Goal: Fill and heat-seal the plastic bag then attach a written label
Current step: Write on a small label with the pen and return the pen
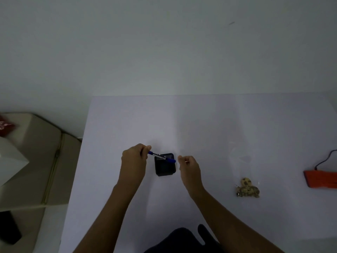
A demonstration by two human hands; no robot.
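Note:
My left hand (pixel 134 159) grips a blue pen (pixel 161 157) by one end and holds it slanted over a black square holder (pixel 165 167) on the white table (pixel 200 125). My right hand (pixel 188 166) hovers just right of the pen's blue tip, its fingers curled shut; I cannot tell whether it holds anything. A clear plastic bag (pixel 242 157) lies flat to the right, with brown speckled cookies (pixel 248 189) in its near end. An orange heat sealer (pixel 321 179) sits at the table's right edge.
A black cord (pixel 326 159) runs from the sealer off to the right. Beyond the table's left edge lie a beige surface (pixel 36 161), a red packet (pixel 5 125), a white box (pixel 11 161) and a black object (pixel 9 229). Dark clothing (pixel 182 240) shows at the bottom.

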